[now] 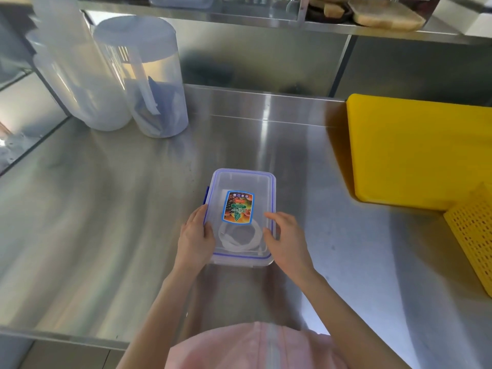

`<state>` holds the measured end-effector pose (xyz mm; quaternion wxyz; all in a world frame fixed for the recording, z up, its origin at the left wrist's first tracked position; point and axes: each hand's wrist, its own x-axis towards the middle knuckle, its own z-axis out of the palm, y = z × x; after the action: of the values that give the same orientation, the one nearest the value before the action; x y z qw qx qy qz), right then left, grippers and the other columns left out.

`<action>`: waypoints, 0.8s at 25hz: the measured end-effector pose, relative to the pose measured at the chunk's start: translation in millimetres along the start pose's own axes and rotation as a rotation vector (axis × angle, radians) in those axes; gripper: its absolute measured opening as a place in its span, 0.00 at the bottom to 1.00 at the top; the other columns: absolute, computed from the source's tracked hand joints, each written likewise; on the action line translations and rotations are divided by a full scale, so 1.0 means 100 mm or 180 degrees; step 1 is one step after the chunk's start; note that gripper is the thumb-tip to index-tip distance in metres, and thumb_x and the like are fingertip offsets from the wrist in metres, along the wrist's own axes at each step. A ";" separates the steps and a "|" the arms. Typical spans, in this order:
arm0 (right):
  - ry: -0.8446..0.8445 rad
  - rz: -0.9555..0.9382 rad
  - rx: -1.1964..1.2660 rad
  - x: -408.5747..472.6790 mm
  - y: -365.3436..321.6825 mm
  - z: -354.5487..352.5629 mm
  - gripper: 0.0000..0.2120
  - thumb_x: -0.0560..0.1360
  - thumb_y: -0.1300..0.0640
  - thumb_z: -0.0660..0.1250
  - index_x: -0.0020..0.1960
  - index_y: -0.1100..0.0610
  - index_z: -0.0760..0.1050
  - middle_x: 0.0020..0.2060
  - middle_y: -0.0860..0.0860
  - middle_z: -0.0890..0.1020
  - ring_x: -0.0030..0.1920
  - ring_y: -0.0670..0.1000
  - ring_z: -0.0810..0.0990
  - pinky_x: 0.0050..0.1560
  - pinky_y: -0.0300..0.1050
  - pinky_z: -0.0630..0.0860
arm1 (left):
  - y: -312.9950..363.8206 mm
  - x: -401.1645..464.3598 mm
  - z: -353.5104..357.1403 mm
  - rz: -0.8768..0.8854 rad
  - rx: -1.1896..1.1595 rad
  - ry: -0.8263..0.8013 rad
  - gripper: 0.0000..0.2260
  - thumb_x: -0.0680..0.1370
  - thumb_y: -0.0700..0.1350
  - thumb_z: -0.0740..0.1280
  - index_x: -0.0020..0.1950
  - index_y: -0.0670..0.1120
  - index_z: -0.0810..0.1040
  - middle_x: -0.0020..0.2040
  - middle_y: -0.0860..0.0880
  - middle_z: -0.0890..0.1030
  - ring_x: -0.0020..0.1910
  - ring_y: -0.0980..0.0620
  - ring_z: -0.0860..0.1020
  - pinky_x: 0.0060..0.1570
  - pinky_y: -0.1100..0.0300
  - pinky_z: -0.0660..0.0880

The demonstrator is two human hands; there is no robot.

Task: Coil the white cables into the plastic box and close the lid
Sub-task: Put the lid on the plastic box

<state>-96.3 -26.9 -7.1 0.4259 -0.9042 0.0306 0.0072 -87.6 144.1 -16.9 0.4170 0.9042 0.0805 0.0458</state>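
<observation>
Hands (196,235) on clear lidded box (243,182), coiled cables (239,239) inside

Stainless steel counter (111,209); on it: clear plastic box (243,258) with blue-trimmed lid, near front centre; two tall translucent lidded canisters (149,83), back left, side by side; yellow cutting board (415,153), right; yellow perforated basket (474,235) at the right edge, just beside the board.

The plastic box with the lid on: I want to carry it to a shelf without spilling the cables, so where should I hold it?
Probably by its two long sides, one hand from the left and one from the right, near the middle. The clear plastic box with blue-trimmed lid lies flat and rectangular, and the left hand and right hand already flank it. Whether the clips are latched cannot be told, so support the base, not the lid.
</observation>
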 end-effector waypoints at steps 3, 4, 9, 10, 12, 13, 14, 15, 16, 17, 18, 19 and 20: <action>-0.0027 0.0000 0.0014 0.01 0.03 0.02 0.17 0.75 0.60 0.61 0.64 0.55 0.70 0.63 0.54 0.72 0.63 0.52 0.70 0.65 0.43 0.66 | 0.00 0.01 0.01 -0.0107 -0.0146 0.0049 0.19 0.76 0.33 0.55 0.67 0.40 0.69 0.64 0.41 0.75 0.63 0.42 0.70 0.60 0.60 0.61; -0.0025 -0.0001 0.0037 0.00 0.04 0.02 0.17 0.75 0.60 0.61 0.64 0.55 0.70 0.63 0.54 0.72 0.63 0.51 0.70 0.64 0.42 0.66 | -0.01 0.01 0.01 -0.0174 -0.0201 0.0045 0.19 0.76 0.33 0.55 0.67 0.41 0.69 0.64 0.41 0.75 0.62 0.43 0.70 0.61 0.59 0.61; 0.0050 -0.0059 0.0150 -0.03 0.09 0.03 0.17 0.75 0.59 0.62 0.64 0.55 0.71 0.62 0.54 0.72 0.61 0.50 0.71 0.63 0.39 0.65 | -0.12 -0.03 -0.02 -0.0518 -0.0495 -0.0016 0.19 0.78 0.40 0.60 0.69 0.45 0.67 0.64 0.44 0.74 0.61 0.46 0.70 0.66 0.50 0.64; 0.0042 -0.0056 0.0163 -0.03 0.09 0.03 0.17 0.75 0.59 0.62 0.64 0.55 0.71 0.62 0.54 0.71 0.62 0.50 0.71 0.64 0.41 0.66 | -0.13 -0.04 -0.04 -0.0731 -0.0636 -0.0102 0.20 0.77 0.44 0.62 0.70 0.45 0.65 0.65 0.46 0.73 0.63 0.46 0.70 0.67 0.50 0.64; 0.0033 -0.0053 0.0197 -0.03 0.10 0.03 0.17 0.75 0.59 0.62 0.64 0.54 0.71 0.62 0.54 0.71 0.62 0.51 0.72 0.65 0.45 0.68 | -0.16 -0.05 -0.05 -0.1161 -0.0917 -0.0297 0.16 0.77 0.50 0.63 0.63 0.48 0.71 0.60 0.50 0.75 0.59 0.49 0.74 0.60 0.57 0.69; 0.0033 -0.0056 0.0214 -0.02 0.10 0.03 0.17 0.75 0.58 0.62 0.64 0.54 0.71 0.62 0.54 0.71 0.61 0.51 0.72 0.65 0.47 0.69 | -0.17 -0.05 -0.05 -0.1284 -0.0967 -0.0363 0.07 0.76 0.51 0.63 0.52 0.50 0.75 0.51 0.53 0.78 0.50 0.52 0.76 0.50 0.64 0.71; 0.0022 -0.0049 0.0226 -0.02 0.10 0.03 0.17 0.75 0.58 0.62 0.64 0.54 0.71 0.63 0.54 0.71 0.61 0.50 0.72 0.64 0.47 0.70 | -0.17 -0.06 -0.06 -0.1250 -0.0923 -0.0389 0.06 0.76 0.52 0.63 0.43 0.52 0.75 0.42 0.55 0.78 0.41 0.56 0.76 0.40 0.69 0.71; 0.0020 -0.0049 0.0240 -0.02 0.11 0.03 0.17 0.75 0.58 0.62 0.64 0.53 0.71 0.63 0.53 0.71 0.61 0.50 0.72 0.64 0.47 0.70 | -0.19 -0.05 -0.05 -0.1188 -0.0936 -0.0378 0.09 0.77 0.52 0.62 0.39 0.52 0.75 0.36 0.56 0.78 0.36 0.57 0.75 0.34 0.71 0.70; 0.0009 -0.0041 0.0242 -0.03 0.11 0.03 0.17 0.75 0.58 0.62 0.64 0.53 0.71 0.63 0.53 0.71 0.61 0.50 0.72 0.64 0.47 0.70 | -0.19 -0.05 -0.05 -0.1144 -0.0932 -0.0325 0.09 0.77 0.52 0.62 0.39 0.51 0.77 0.34 0.56 0.78 0.34 0.56 0.76 0.32 0.70 0.70; 0.0020 -0.0046 0.0241 -0.02 0.12 0.03 0.17 0.75 0.58 0.62 0.64 0.53 0.71 0.63 0.53 0.71 0.61 0.50 0.72 0.64 0.47 0.70 | -0.17 -0.05 -0.06 -0.1119 -0.0952 -0.0277 0.09 0.76 0.52 0.62 0.42 0.50 0.78 0.35 0.55 0.80 0.37 0.54 0.77 0.35 0.67 0.72; 0.0021 -0.0042 0.0233 -0.02 0.11 0.03 0.17 0.75 0.58 0.62 0.64 0.53 0.71 0.63 0.53 0.71 0.61 0.50 0.72 0.64 0.47 0.70 | -0.16 -0.06 -0.06 -0.1136 -0.0965 -0.0254 0.09 0.76 0.52 0.63 0.47 0.48 0.78 0.39 0.53 0.81 0.40 0.50 0.79 0.39 0.62 0.74; 0.0030 -0.0042 0.0233 -0.02 0.12 0.04 0.17 0.75 0.58 0.62 0.64 0.53 0.70 0.63 0.53 0.71 0.61 0.50 0.72 0.64 0.47 0.70 | -0.17 -0.06 -0.05 -0.1122 -0.0959 -0.0196 0.11 0.76 0.52 0.63 0.52 0.46 0.77 0.43 0.50 0.82 0.45 0.47 0.80 0.44 0.57 0.74; 0.0020 -0.0027 0.0232 -0.02 0.12 0.04 0.17 0.75 0.58 0.62 0.64 0.53 0.70 0.63 0.53 0.71 0.62 0.50 0.72 0.64 0.46 0.70 | -0.14 -0.07 -0.05 -0.1127 -0.0853 -0.0134 0.15 0.75 0.52 0.64 0.57 0.44 0.75 0.48 0.48 0.81 0.50 0.44 0.79 0.49 0.53 0.74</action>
<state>-98.9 -31.3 -18.3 0.4584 -0.8883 0.0283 0.0014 -96.4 155.7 -24.6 0.5366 0.8132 0.2224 -0.0367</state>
